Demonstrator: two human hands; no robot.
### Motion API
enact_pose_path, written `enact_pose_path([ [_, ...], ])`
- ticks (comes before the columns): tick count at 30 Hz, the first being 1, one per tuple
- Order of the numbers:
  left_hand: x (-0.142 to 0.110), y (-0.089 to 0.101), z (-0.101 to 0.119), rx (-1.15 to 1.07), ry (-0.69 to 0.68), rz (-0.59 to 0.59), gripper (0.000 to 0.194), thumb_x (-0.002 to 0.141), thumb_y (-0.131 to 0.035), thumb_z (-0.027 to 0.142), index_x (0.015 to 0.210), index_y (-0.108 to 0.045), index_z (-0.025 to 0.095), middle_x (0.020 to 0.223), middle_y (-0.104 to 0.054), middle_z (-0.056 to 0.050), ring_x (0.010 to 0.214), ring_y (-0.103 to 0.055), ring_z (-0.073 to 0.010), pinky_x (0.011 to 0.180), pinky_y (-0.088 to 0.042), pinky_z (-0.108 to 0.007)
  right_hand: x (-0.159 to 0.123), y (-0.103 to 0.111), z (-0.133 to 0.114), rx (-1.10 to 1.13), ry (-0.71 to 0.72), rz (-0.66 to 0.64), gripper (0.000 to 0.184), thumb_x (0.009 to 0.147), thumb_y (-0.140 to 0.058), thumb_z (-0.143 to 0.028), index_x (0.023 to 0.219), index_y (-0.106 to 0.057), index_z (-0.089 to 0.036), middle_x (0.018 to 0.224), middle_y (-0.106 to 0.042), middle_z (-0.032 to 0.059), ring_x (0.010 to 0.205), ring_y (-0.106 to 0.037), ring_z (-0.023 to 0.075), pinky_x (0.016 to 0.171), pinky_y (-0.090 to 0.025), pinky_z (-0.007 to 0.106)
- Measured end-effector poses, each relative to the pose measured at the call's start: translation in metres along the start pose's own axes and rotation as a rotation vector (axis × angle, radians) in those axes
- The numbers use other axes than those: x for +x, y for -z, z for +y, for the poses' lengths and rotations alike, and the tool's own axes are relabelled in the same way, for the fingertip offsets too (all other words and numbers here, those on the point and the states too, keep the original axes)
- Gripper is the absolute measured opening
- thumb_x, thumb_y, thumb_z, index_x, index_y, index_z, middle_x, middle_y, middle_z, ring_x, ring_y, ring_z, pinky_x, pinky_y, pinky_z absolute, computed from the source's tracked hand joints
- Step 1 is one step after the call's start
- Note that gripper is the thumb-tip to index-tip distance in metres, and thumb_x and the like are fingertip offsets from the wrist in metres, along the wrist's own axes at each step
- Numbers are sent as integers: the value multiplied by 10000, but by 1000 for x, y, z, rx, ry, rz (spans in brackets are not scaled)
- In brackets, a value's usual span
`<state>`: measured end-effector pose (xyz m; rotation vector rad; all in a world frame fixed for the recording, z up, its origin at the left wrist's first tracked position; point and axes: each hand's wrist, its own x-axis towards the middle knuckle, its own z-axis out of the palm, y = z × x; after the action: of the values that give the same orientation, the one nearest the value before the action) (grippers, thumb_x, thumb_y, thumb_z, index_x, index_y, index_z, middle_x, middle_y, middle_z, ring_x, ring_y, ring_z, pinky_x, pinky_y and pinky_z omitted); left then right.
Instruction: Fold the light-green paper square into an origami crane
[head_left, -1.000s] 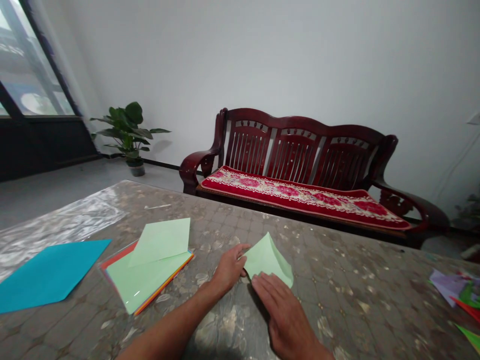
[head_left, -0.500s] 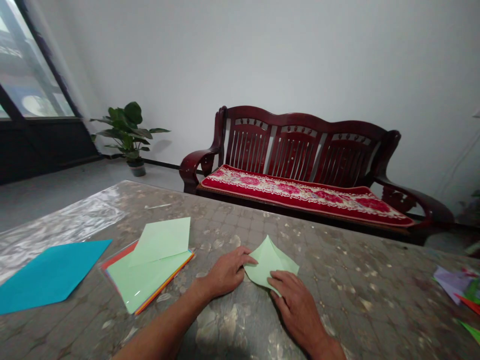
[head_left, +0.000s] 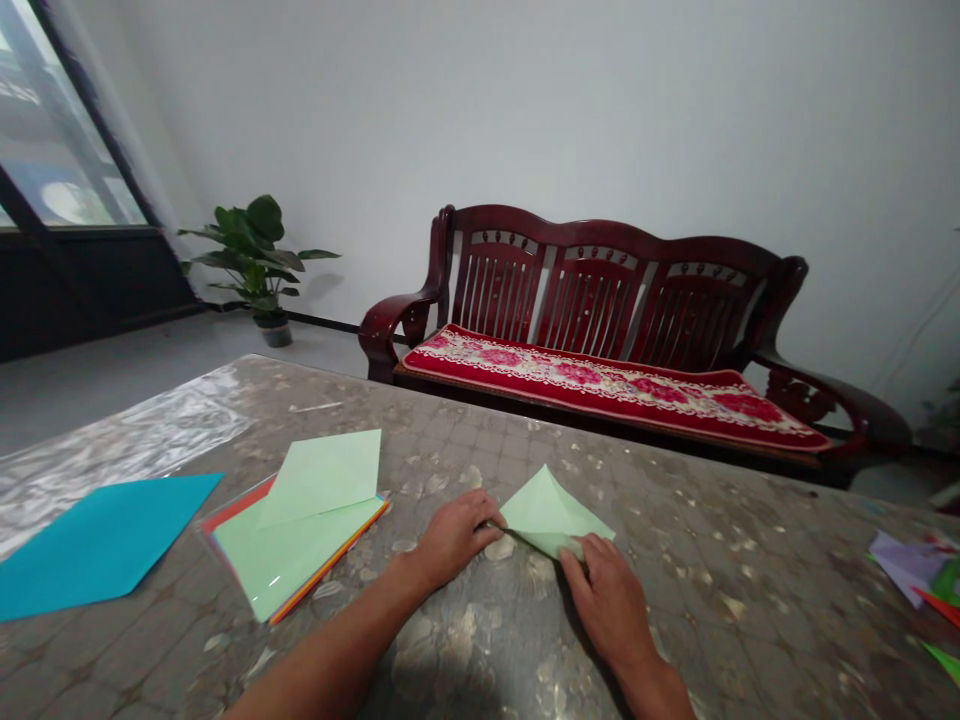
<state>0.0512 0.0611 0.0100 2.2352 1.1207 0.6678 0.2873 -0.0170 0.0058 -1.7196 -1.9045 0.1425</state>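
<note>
A folded light green paper [head_left: 551, 508] lies on the patterned table [head_left: 697, 590], its point raised toward the far side. My left hand [head_left: 454, 535] presses its fingertips together on the paper's left corner. My right hand [head_left: 609, 600] pins the near right edge with its fingers pressed down on the fold. Both forearms reach in from the bottom of the view.
A stack of coloured sheets [head_left: 296, 545] with a loose green sheet [head_left: 326, 475] on top lies to the left, and a blue sheet [head_left: 97, 545] further left. Coloured paper scraps [head_left: 919, 580] sit at the right edge. A red wooden bench [head_left: 607, 340] and a potted plant [head_left: 255, 260] stand beyond.
My right hand slid to the right along the paper's near edge, flattening the fold. The paper shifted slightly right. My left hand stayed on the left corner.
</note>
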Motion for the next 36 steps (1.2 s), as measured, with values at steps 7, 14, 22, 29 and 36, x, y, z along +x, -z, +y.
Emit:
enact_pose_path([
  [7,0,-2,2,54,-9,25,161,906,-550,219,793,-663,202,872,-642,-5,894,-590,-164,785,-428,-231,2,-3,2,96,-145,-8,252,901,-494,-352,944,-707,-224,919,-705,56,891,-629,227,800,-441,310],
  [14,-2,-1,4,80,6,30,154,898,-545,195,801,-664,208,923,-647,-17,938,-586,-176,834,-435,-251,-1,6,-1,142,-67,-49,272,911,-463,-347,823,-691,-229,836,-688,41,844,-611,211,773,-414,290],
  [22,-4,6,7,72,80,18,153,869,-569,195,777,-689,216,993,-666,-23,989,-593,-178,867,-442,-255,3,3,-9,-131,-192,-10,406,955,-414,-438,661,-606,-233,707,-652,27,745,-592,197,660,-351,268],
  [29,-6,7,7,109,93,23,102,857,-610,197,811,-699,217,1033,-654,-22,1031,-592,-185,896,-434,-270,2,1,-12,-307,-218,-8,290,925,-480,-379,744,-660,-242,752,-678,29,771,-602,193,635,-315,272],
  [36,-7,2,6,115,101,65,138,885,-594,245,818,-711,216,1058,-669,-30,1038,-599,-203,923,-441,-304,2,-1,-11,-368,-216,-30,246,935,-493,-379,801,-647,-242,799,-683,36,782,-606,205,619,-299,280],
])
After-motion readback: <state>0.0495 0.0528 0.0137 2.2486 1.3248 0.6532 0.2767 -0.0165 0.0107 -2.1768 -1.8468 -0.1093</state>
